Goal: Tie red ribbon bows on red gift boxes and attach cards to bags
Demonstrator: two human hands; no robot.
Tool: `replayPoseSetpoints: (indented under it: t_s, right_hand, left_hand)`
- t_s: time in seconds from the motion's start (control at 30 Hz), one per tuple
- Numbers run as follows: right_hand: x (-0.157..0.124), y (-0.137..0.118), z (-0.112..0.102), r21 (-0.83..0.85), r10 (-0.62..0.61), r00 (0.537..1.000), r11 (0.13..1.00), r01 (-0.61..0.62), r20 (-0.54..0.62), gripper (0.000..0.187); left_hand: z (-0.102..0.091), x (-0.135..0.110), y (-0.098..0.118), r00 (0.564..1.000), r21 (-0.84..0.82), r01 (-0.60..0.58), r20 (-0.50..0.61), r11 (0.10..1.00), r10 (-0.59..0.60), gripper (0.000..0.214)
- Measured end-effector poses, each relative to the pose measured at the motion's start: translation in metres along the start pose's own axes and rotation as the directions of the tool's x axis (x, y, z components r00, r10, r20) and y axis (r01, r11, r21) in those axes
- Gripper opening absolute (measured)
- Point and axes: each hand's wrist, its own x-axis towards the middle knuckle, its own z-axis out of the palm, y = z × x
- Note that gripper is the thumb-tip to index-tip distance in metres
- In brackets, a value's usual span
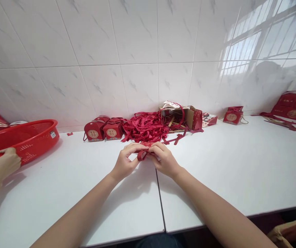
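Both my hands meet over the seam of the white table. My left hand (127, 159) grips the near left side of a red gift box (146, 144), its fingers closed. On the other side, my right hand (164, 159) has its fingers closed on the same box. A dark red ribbon (142, 155) forms a loop between my two hands, at the front of the box. Most of the box is hidden by my fingers. Just behind lies a heap of dark red ribbons (146, 125).
Two red gift boxes (94, 131) stand left of the heap, an open carton (189, 117) right of it. Another small red box (233, 115) stands farther right. At the left, another person's hands (1, 165) hold a red plastic basket (38, 141). A tiled wall (137, 41) bounds the table.
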Motion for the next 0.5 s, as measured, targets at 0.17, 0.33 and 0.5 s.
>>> replayPoseSetpoints:
  t_s: [0.17,0.33,0.5]
  right_hand:
    - [0.0003,0.0006,-0.0009,0.006,0.006,1.000,1.000,-0.006,-0.006,0.012]
    - [0.0007,0.0020,-0.0015,0.016,0.011,1.000,1.000,-0.011,-0.025,0.010]
    - [-0.0003,0.0013,-0.0008,0.010,0.024,0.999,1.000,-0.024,-0.021,0.012]
  left_hand:
    - [-0.0001,0.0006,0.0005,0.999,0.023,-0.023,-0.031,0.999,0.024,0.019]
    - [-0.0005,0.0015,0.0035,0.999,0.019,-0.014,-0.036,1.000,0.015,0.015]
    - [-0.0024,0.0014,0.0055,1.000,0.003,0.004,-0.006,1.000,-0.004,0.017]
